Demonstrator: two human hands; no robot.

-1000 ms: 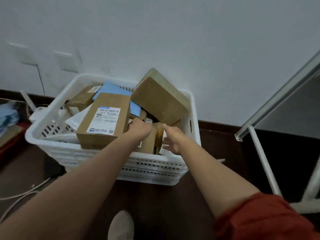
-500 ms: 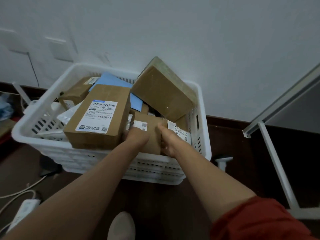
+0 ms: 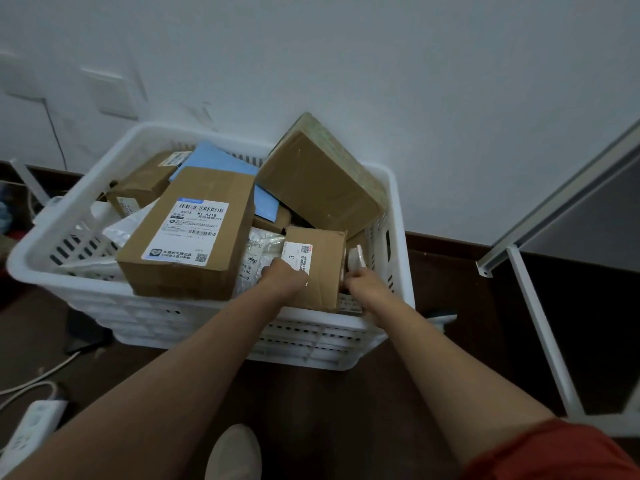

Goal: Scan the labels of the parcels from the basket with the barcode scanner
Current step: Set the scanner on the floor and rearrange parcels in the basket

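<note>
We have both hands down in the white basket (image 3: 398,216), at its near right corner, closed on a small cardboard parcel (image 3: 322,271): our left hand (image 3: 284,280) presses its left face beside the white label (image 3: 298,258), and our right hand (image 3: 363,285) clamps the right side, seemingly with a pale scanner-like object (image 3: 356,261) against it, though we cannot be sure. Gripping opposite faces lets us lift it clear of the larger labelled box (image 3: 194,233). Its label faces up and its long axis runs away from us.
</note>
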